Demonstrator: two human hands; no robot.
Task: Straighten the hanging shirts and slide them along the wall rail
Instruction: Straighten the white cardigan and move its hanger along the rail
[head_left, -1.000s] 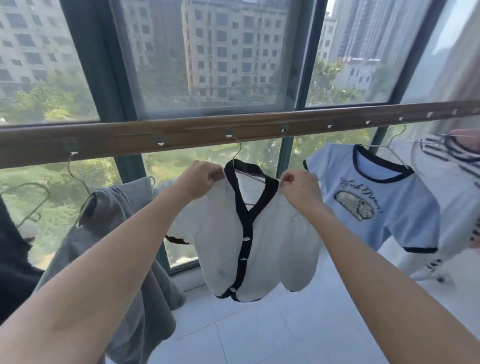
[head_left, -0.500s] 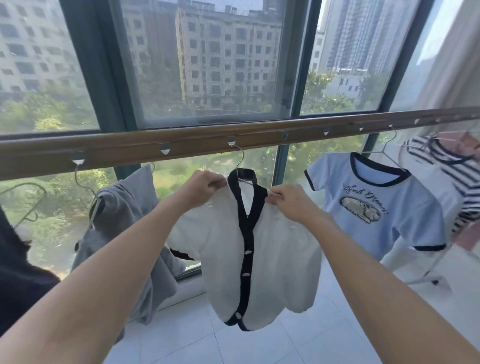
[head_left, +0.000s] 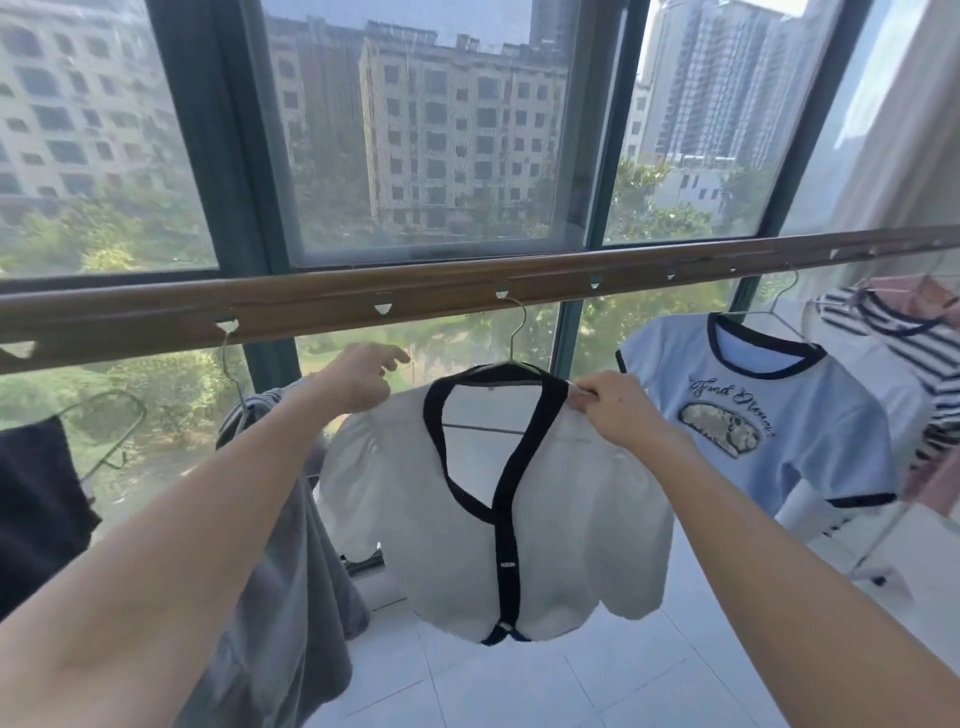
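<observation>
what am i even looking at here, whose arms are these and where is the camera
The camera sits on a person's head and looks forward and down, so the two bare arms are that person's own. In front runs a brown wall rail below a big window, with clothes hanging from it on wire hangers. The right hand pinches the shoulder of a white cardigan with black trim. The left hand hovers at its other shoulder, fingers loose. A grey garment hangs to the left, a light blue t-shirt and a striped top to the right.
</observation>
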